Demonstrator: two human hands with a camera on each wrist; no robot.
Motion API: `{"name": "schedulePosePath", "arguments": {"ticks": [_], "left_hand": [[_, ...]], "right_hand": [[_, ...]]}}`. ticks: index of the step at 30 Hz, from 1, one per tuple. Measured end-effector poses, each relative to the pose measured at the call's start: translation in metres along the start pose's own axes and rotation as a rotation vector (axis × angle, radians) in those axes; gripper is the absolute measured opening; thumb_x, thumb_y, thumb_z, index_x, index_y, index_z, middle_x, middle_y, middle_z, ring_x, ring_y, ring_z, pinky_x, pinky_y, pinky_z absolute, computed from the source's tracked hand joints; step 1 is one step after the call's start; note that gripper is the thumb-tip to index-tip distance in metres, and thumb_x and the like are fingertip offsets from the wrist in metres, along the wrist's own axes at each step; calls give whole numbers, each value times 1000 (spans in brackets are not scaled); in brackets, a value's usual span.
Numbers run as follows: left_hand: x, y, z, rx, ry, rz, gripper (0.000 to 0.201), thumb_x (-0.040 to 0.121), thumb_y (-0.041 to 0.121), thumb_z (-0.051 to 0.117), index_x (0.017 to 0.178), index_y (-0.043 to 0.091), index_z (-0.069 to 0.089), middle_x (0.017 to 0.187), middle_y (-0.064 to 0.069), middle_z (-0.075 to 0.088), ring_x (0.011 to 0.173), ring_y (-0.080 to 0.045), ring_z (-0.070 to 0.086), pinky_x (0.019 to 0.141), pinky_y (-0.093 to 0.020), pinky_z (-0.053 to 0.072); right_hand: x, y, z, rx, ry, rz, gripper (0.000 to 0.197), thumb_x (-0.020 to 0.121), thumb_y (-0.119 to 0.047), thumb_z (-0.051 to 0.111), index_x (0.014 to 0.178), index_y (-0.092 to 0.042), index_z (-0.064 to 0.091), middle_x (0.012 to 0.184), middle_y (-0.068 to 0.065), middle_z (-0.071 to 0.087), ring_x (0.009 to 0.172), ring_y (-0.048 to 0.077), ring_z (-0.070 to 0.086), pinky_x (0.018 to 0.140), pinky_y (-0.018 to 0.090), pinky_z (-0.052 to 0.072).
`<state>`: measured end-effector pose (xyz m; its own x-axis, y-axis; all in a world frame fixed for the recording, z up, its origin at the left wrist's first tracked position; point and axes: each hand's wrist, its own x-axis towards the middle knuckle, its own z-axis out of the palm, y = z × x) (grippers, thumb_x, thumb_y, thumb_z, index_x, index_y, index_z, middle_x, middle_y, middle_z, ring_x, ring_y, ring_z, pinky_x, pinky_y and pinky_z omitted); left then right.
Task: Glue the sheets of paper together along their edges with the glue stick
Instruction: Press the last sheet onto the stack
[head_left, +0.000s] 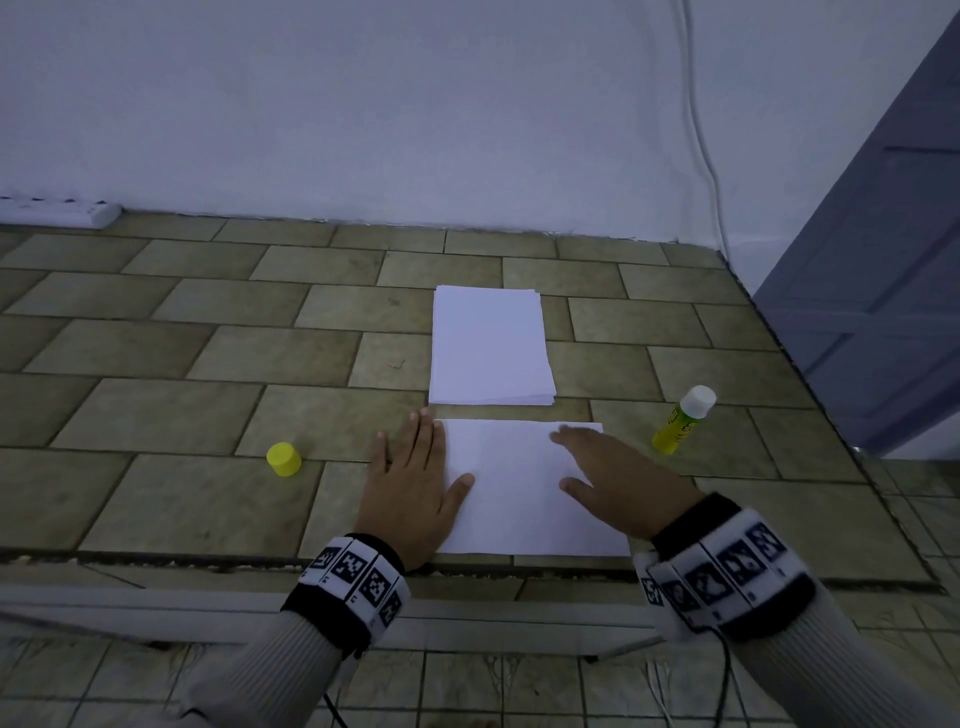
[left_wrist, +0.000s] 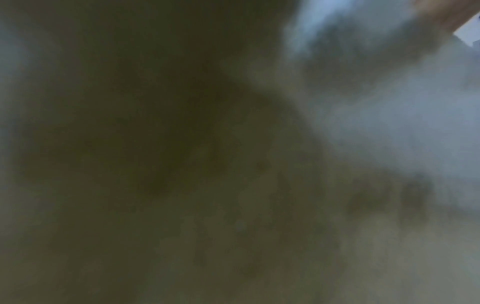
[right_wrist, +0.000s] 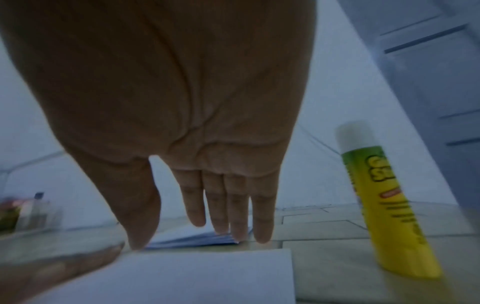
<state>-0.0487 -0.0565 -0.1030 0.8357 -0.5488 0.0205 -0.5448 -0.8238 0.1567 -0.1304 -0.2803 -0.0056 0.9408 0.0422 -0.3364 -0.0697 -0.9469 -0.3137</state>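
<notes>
A white sheet of paper (head_left: 519, 493) lies at the near edge of the tiled table (head_left: 182, 364). My left hand (head_left: 410, 478) lies flat with straight fingers on the sheet's left edge. Over the sheet's right part my right hand (head_left: 608, 478) is spread flat, fingers straight (right_wrist: 228, 205), low above the sheet (right_wrist: 207, 275). A stack of white paper (head_left: 491, 345) lies just behind the sheet. The yellow glue stick (head_left: 681, 422) stands uncapped to the right (right_wrist: 389, 209). Its yellow cap (head_left: 284, 459) sits left of my left hand. The left wrist view is dark and blurred.
A white wall rises behind the table, with a power strip (head_left: 57, 212) at the back left and a cable (head_left: 701, 135) at the back right. A grey door (head_left: 883, 260) stands to the right. The table's front edge runs just under my wrists.
</notes>
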Motion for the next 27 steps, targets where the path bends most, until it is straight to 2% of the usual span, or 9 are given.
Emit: {"name": "schedulePosePath", "arguments": {"ticks": [4, 6, 9, 12, 15, 17, 19, 23, 27], "left_hand": [[-1, 0, -3, -4, -17, 12, 102, 86, 70, -18, 152, 1, 19, 161, -15, 14, 150, -27, 9, 119, -54, 8], [-1, 1, -6, 3, -30, 16, 107, 82, 72, -22, 153, 2, 14, 162, -14, 8, 150, -26, 4, 120, -54, 4], [-2, 1, -7, 32, -65, 21, 110, 76, 73, -27, 154, 4, 7, 163, -12, 0, 151, -25, -3, 120, -54, 0], [-2, 0, -7, 22, -70, 20, 102, 86, 71, -15, 152, 1, 20, 161, -15, 13, 150, -29, 10, 118, -57, 11], [-2, 0, -6, 29, -74, 11, 92, 95, 66, 0, 146, -1, 36, 156, -17, 30, 144, -32, 29, 112, -60, 28], [-2, 0, -6, 21, -72, 14, 91, 95, 65, 1, 146, -1, 37, 156, -17, 30, 144, -32, 29, 111, -61, 28], [-2, 0, -6, 14, -55, 18, 93, 94, 67, -1, 147, -1, 34, 157, -16, 27, 146, -31, 26, 114, -59, 23], [-3, 0, -5, 12, -42, 23, 99, 89, 70, -9, 151, 1, 24, 161, -14, 15, 149, -29, 14, 118, -56, 12], [-2, 0, -5, 23, -43, 32, 102, 86, 72, -14, 153, 2, 16, 162, -13, 6, 150, -27, 6, 119, -54, 5]], "right_hand": [[31, 6, 5, -139, -34, 71, 61, 98, -25, 44, 149, -10, 14, 155, 10, 22, 139, 27, 28, 109, 42, 32], [37, 8, 3, -247, -32, 117, 54, 97, -27, 44, 143, -9, 22, 145, 13, 34, 128, 30, 40, 102, 43, 37], [42, 5, -4, -379, -15, 149, 41, 95, -27, 45, 130, -8, 35, 133, 12, 41, 119, 29, 44, 98, 40, 37], [49, 3, -13, -345, -26, 159, 26, 92, -17, 46, 116, -7, 43, 124, 13, 43, 114, 28, 45, 93, 37, 40], [55, 6, -20, -240, -57, 118, 11, 91, -5, 43, 100, -10, 39, 114, 13, 46, 101, 24, 47, 82, 30, 40], [55, 9, -24, -149, -51, 72, 21, 90, 2, 40, 110, -6, 41, 96, 8, 51, 78, 17, 46, 67, 27, 38], [52, 11, -27, -58, -43, 27, 34, 88, 8, 37, 116, -10, 40, 77, 3, 48, 62, 14, 42, 55, 26, 35], [47, 16, -36, -87, -45, -14, 32, 88, 7, 39, 107, -17, 48, 86, 3, 51, 78, 22, 51, 67, 33, 43], [51, 20, -35, -112, -22, -16, 30, 90, 3, 43, 106, -20, 56, 107, 4, 56, 94, 22, 55, 81, 34, 49]]}}
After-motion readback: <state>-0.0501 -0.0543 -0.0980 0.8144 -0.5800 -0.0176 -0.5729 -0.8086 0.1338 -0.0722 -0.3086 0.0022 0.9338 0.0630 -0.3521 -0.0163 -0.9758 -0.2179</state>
